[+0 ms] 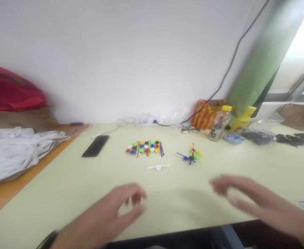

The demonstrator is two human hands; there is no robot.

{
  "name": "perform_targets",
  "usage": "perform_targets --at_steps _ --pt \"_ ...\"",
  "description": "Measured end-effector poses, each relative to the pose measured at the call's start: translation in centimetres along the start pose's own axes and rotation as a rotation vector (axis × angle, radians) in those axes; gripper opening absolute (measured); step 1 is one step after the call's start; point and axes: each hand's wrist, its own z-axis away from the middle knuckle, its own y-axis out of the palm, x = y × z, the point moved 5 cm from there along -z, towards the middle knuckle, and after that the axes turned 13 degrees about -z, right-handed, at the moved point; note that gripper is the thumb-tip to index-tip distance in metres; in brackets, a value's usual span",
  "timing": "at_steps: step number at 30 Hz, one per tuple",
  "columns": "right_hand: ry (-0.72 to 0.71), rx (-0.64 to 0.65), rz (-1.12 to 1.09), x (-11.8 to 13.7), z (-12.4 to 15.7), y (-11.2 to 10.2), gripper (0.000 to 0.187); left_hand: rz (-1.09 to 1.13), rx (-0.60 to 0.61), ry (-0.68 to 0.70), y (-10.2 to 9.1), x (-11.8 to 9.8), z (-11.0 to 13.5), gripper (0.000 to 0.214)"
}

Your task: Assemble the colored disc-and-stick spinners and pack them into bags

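My left hand [121, 209] is above the near part of the table, fingers curled and thumb apart, holding nothing. To the right, my right hand [248, 195] is also open and unheld, blurred by motion. Beyond and between them lies a white round piece with an arrow-shaped strip [158, 168]. Farther back, rows of small coloured round pieces [142, 150] lie grouped, with several coloured arrow strips across them. A loose cluster of blue, black, red, green and yellow round pieces with arrow strips [191, 157] sits nearer my right hand.
A black phone [95, 146] lies left, near white strap-like bags [14, 148] and a red bag [11, 90]. At the back right stand a clear bottle [219, 125], a yellow bottle [242, 121] and a striped bag [204, 112]. Glasses [190, 130] lie by the wall.
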Motion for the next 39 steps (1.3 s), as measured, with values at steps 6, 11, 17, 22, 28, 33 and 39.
perform_targets --at_steps 6,11,17,22,28,33,39 --pt "-0.077 0.057 0.195 -1.3 -14.8 4.1 0.061 -0.21 -0.141 0.243 2.3 -1.1 -10.9 0.02" --pt "-0.217 0.215 0.106 -1.9 -14.7 9.4 0.049 -0.187 -0.134 0.288 4.7 0.4 -12.9 0.023" --pt "-0.395 0.292 -0.038 2.0 -11.3 11.8 0.046 -0.01 -0.098 0.316 4.0 0.4 -12.6 0.022" --pt "-0.455 0.44 -0.196 5.8 -10.4 13.1 0.055 0.071 -0.017 0.367 4.1 -0.7 -11.6 0.022" --pt "-0.415 0.576 -0.34 7.7 -11.4 15.0 0.056 0.097 -0.034 0.371 3.8 -0.9 -11.1 0.017" --pt "-0.393 0.505 -0.44 8.2 -11.9 16.0 0.065 0.125 -0.097 0.316 3.1 -0.5 -11.3 0.022" --pt "-0.436 0.289 -0.392 7.2 -12.2 14.6 0.049 0.099 -0.067 0.418 2.9 -1.7 -10.9 0.08"
